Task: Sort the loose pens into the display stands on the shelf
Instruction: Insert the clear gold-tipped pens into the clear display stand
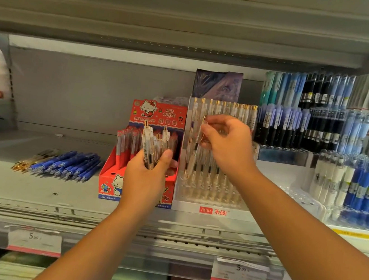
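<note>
Clear acrylic forms the stand [208,199] with the red label, and the step in hand is slotting one pen into it. The right hand [228,143], in front of the stand's upper rows, pinches a single clear pen [194,152] with gold trim, roughly upright with its tip down; its grip is fastened on that one pen alone. Just left of the stand, before one red cartoon box [112,177], the left hand [147,178] clasps a bundle [154,145] of matching pens, about six, though overlap muddles the count. Further left of the stand, a loose pile of blue pens [73,164] lies on the shelf [30,187], roughly a dozen. The next move, I judge, is to lower the pen's tip into a free hole, then draw another from the bundle.
</note>
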Action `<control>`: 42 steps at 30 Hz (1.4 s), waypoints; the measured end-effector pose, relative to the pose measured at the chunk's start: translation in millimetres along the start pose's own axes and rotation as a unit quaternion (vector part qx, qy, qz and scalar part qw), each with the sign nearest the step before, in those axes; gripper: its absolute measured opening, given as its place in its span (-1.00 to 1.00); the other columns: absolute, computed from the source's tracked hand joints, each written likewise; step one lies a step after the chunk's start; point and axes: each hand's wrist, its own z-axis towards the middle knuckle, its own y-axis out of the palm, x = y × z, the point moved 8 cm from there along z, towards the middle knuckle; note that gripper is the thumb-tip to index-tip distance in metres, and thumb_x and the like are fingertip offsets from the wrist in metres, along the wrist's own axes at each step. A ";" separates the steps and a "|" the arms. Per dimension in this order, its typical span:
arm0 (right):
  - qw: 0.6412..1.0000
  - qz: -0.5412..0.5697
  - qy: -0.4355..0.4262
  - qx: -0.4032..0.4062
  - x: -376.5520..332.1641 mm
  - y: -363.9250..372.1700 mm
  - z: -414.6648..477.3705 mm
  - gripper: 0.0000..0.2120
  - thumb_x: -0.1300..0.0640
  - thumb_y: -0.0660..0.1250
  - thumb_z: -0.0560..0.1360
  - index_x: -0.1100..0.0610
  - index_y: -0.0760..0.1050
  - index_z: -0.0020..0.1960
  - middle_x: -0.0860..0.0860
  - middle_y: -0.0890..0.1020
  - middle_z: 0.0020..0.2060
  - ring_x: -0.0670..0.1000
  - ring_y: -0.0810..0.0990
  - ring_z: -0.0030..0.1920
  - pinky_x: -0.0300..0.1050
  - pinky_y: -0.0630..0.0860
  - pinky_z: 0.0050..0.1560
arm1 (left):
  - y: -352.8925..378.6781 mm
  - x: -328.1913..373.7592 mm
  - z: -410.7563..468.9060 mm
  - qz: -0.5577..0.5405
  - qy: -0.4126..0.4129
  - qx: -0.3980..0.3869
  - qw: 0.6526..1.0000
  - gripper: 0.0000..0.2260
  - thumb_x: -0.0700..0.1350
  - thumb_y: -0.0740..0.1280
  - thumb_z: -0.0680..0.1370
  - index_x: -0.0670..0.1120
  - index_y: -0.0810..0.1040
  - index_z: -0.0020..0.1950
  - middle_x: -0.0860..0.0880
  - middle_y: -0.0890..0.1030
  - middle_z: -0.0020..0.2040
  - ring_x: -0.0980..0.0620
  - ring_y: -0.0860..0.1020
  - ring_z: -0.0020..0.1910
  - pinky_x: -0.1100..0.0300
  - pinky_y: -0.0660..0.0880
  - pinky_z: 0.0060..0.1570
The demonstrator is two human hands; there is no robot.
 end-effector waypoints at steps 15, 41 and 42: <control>0.999 -0.053 -0.002 -0.002 31.8 15.4 16.7 -0.83 0.19 0.41 0.52 -0.09 0.54 -0.10 -0.06 0.63 -0.13 -0.01 0.65 -0.08 -0.05 0.68 -0.19 | 0.9 -11.6 2.5 -0.020 -0.049 -0.026 0.998 -0.91 0.07 0.33 0.59 0.09 0.56 0.01 0.10 0.71 -0.19 0.10 0.69 -0.24 0.10 0.63 -0.22; 0.991 -0.101 0.015 -0.091 18.9 22.4 -20.5 -0.87 0.01 0.39 0.52 -0.01 0.61 0.06 -0.10 0.63 -0.15 -0.11 0.61 -0.18 -0.24 0.50 -0.26 | 9.5 -6.5 -2.0 0.036 -0.042 -0.085 0.995 -0.88 0.12 0.42 0.51 0.10 0.65 -0.05 0.10 0.72 -0.18 0.11 0.68 -0.19 -0.10 0.63 -0.06; 0.991 -0.064 0.029 -0.110 14.2 26.4 -23.7 -0.88 0.02 0.41 0.51 0.01 0.62 0.03 -0.04 0.66 -0.16 -0.03 0.64 -0.22 -0.21 0.54 -0.32 | 10.7 -6.0 -2.5 0.035 -0.040 -0.090 0.995 -0.90 0.11 0.41 0.51 0.12 0.65 -0.06 0.09 0.72 -0.18 0.07 0.68 -0.17 -0.14 0.63 -0.06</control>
